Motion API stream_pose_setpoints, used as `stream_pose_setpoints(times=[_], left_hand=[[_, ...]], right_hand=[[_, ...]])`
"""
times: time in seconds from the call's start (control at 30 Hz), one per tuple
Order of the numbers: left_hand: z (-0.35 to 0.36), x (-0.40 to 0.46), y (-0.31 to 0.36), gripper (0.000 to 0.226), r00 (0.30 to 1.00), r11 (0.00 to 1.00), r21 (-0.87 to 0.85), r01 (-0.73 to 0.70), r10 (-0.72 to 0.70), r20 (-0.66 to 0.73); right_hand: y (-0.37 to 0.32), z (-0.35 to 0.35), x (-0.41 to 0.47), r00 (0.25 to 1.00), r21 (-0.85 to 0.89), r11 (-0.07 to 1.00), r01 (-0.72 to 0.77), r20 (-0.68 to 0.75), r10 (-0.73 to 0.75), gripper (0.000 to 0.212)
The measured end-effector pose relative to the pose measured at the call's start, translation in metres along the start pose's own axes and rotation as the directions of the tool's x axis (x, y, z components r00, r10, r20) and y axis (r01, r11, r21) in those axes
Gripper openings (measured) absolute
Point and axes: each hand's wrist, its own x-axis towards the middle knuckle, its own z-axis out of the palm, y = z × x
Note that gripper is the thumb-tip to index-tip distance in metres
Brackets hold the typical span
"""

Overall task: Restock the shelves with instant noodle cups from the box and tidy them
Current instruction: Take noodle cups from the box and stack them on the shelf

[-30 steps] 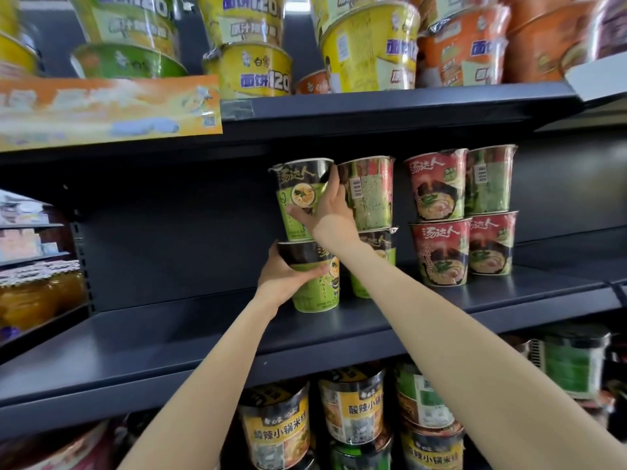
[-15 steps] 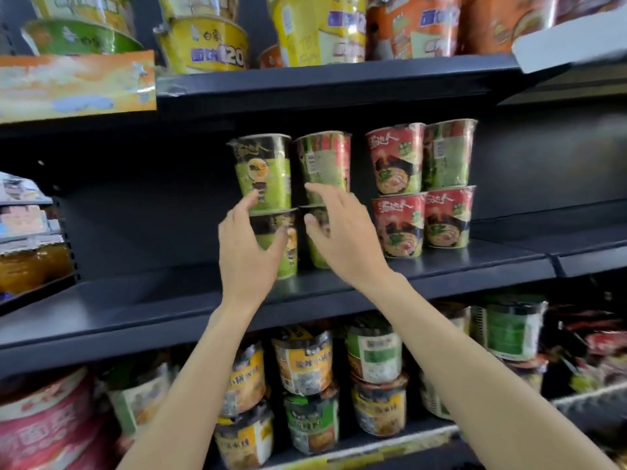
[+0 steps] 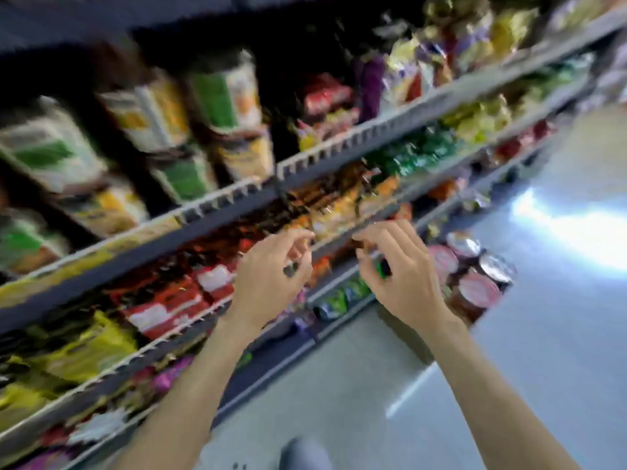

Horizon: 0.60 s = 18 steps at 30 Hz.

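I see a tilted, motion-blurred view along a store aisle, with both bare arms reaching forward over the pale grey floor [image 3: 390, 385]. My left hand [image 3: 268, 276] hangs in mid-air with its fingers loosely curled and its grip on nothing; my right hand [image 3: 397, 276] hovers just beside it, fingers likewise loosely bent and holding nothing. The two hands are apart, not touching each other or any shelf. Far right of the right hand, a cluster of round instant noodle cups with red and silver foil lids [image 3: 471, 266] stands low by the floor near the foot of the shelving; whether they sit in a box I cannot tell, since the hand and blur hide the base. On the left, dark grey metal shelves [image 3: 217, 218] with pale ridged price rails run away into the distance. The upper left tier carries blurred cylindrical tubs with green, yellow and white labels [image 3: 217, 93], and the tiers below hold red and yellow packets [image 3: 169, 300] too smeared to read.
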Motion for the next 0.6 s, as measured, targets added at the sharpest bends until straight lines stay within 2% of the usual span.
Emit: stream_pose_setpoints(times=[0.03, 0.1, 0.17, 0.23, 0.3, 0.4, 0.5, 0.6], left_hand=[[0.030, -0.002, 0.001, 0.028, 0.991, 0.998, -0.025, 0.065, -0.061, 0.120], [0.090, -0.002, -0.004, 0.029, 0.924, 0.982, -0.024, 0.187, -0.168, 0.342], [0.146, 0.002, -0.015, 0.030, 0.848, 0.969, 0.035, 0.246, -0.233, 0.476], [0.201, 0.014, -0.031, 0.031, 0.776, 0.959, 0.078, 0.272, -0.266, 0.572], [0.257, 0.030, -0.045, 0.031, 0.712, 0.954, 0.093, 0.285, -0.276, 0.645], [0.336, 0.057, -0.055, 0.031, 0.630, 0.955, 0.101, 0.277, -0.260, 0.731], [0.408, 0.082, -0.057, 0.028, 0.528, 0.933, 0.066, 0.354, -0.258, 0.809], [0.484, 0.097, -0.065, 0.020, 0.394, 0.863, 0.046, 0.504, -0.276, 0.877]], right_hand=[[0.022, -0.003, -0.026, 0.993, -0.042, 0.995, -0.093, 0.063, 0.095, 0.014], [0.065, -0.004, -0.074, 0.940, -0.120, 0.960, -0.254, 0.202, 0.274, 0.025], [0.105, -0.006, -0.113, 0.845, -0.191, 0.908, -0.373, 0.334, 0.417, 0.033], [0.146, -0.007, -0.144, 0.703, -0.266, 0.802, -0.534, 0.388, 0.597, 0.032], [0.189, -0.007, -0.171, 0.529, -0.330, 0.657, -0.678, 0.402, 0.747, 0.033], [0.253, 0.000, -0.198, 0.302, -0.428, 0.457, -0.780, 0.382, 0.873, 0.034], [0.313, 0.015, -0.213, 0.142, -0.443, 0.284, -0.851, 0.327, 0.934, 0.033], [0.373, 0.038, -0.231, 0.034, -0.402, 0.145, -0.904, 0.270, 0.962, 0.036]])
